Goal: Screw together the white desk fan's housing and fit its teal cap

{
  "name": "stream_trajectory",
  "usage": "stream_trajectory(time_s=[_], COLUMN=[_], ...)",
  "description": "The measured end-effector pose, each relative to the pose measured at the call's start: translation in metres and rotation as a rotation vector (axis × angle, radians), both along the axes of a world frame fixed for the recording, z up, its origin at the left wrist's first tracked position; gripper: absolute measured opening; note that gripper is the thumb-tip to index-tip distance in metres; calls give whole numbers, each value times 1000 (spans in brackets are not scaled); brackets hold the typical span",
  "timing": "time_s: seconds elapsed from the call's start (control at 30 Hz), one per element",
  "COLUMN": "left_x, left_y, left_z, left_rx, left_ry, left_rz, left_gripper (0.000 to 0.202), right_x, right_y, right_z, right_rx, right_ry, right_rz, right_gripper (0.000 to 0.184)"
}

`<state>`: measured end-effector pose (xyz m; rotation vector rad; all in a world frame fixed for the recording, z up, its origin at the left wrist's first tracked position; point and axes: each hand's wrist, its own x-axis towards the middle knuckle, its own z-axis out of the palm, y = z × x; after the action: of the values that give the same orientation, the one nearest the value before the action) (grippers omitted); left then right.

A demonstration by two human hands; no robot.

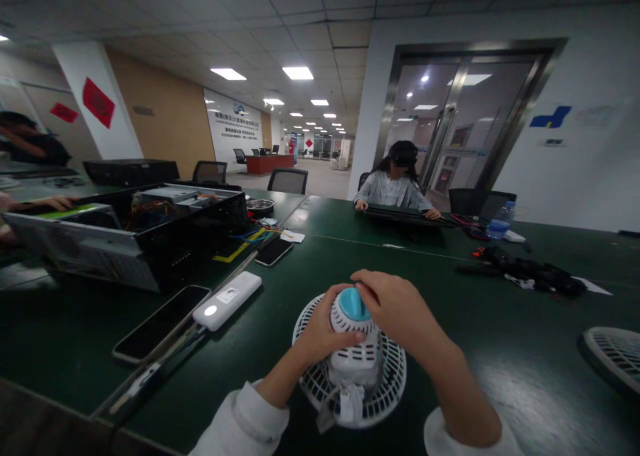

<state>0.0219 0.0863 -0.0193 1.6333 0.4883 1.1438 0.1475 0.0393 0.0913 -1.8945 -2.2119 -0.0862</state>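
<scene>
A small white electric fan (357, 363) lies with its round grille (395, 389) down on the green table in front of me. Its motor housing points upward and carries a turquoise knob (353, 304) at the top. My left hand (320, 329) is wrapped around the housing from the left, the thumb across its near side. From the right, my right hand (395, 306) closes its fingers and thumb on the knob; its far fingertips are partly hidden. A white cord or bracket part (351, 403) shows at the housing's near end.
Left stand an open computer case (150, 243), a phone (163, 323), a white power bank (227, 301) with a cable and another phone (274, 251). Right lie a second fan grille (615, 353) and black gear (530, 269). A person (397, 183) sits opposite, hands on a dark panel.
</scene>
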Motion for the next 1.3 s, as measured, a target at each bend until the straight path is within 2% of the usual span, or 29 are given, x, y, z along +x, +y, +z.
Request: stream_trajectory(time_s=[0.13,0.23,0.33,0.43,0.53,0.6,0.73,0.8,0.9,0.97,1.1,1.17,1.23,1.3], left_x=[-1,-2,-2,-1,-1,-1,-2,-1,0,0,-1,-2,-2,-1], left_y=[0,0,0,0,0,1,1,1,0,0,0,0,0,0], left_z=[2,3,3,2,1,0,0,0,0,0,0,1,2,3], left_rx=[-3,0,11,17,-1,-8,6,6,3,5,5,4,-1,-10], left_ry=[3,13,10,1,0,5,21,19,9,0,4,14,22,29], left_rz=[-13,-21,-28,-32,-25,-5,46,43,11,-3,7,10,-1,-20], left_gripper=[66,66,65,65,67,68,70,70,68,67,67,66,66,66], right_x=[23,30,30,24,10,-5,-30,-33,-21,-7,15,20,20,14], right_y=[-3,-1,1,0,-2,-2,-2,-2,-5,-7,-7,-4,-2,-2], right_z=[6,5,4,5,3,-2,-11,-11,-4,1,1,0,0,2], right_rx=[-89,-130,-128,-98,-47,-11,47,47,40,49,18,-17,-32,-34], right_ry=[138,192,184,130,-11,-77,-97,-90,-56,-9,144,171,149,70], right_rz=[343,423,411,341,182,63,-144,-177,-144,-68,250,349,345,265], right_gripper=[31,33,31,24,16,17,24,23,23,19,22,22,18,14])
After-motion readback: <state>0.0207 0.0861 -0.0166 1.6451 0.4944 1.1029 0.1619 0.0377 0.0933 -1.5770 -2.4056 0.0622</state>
